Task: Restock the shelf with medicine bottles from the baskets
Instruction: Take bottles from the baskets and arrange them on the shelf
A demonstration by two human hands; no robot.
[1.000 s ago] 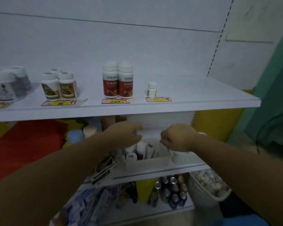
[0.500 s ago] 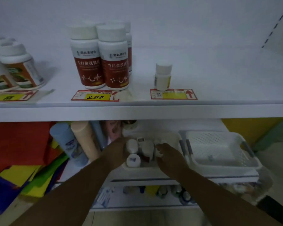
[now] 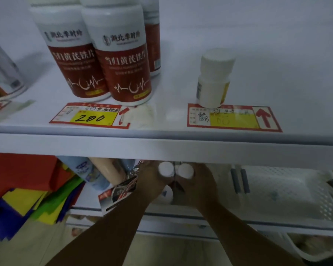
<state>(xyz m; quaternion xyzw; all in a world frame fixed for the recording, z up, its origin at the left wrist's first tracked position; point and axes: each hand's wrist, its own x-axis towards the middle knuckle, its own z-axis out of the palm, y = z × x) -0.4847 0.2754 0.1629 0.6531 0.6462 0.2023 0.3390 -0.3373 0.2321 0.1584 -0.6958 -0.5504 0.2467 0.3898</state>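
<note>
Below the white shelf (image 3: 161,146), my left hand (image 3: 152,181) is shut on a white-capped medicine bottle (image 3: 165,169). Beside it, touching, my right hand (image 3: 198,183) is shut on a second white-capped bottle (image 3: 185,170). Both hands are over a basket that they mostly hide; another white cap (image 3: 166,193) shows between them. On the shelf top stand three red-labelled bottles (image 3: 123,58) and, to their right, one small white bottle (image 3: 213,79) at a price tag (image 3: 233,118).
A white perforated basket (image 3: 288,191) sits on the lower shelf at the right. Coloured paper (image 3: 23,200), tubes (image 3: 104,169) and a packet (image 3: 121,191) lie at the lower left. Another bottle (image 3: 2,72) stands at the shelf's left edge. Bare shelf lies right of the small bottle.
The view has closed in on the shelf. Both hands have closed on bottles in the basket and lifted them up toward the shelf's underside.
</note>
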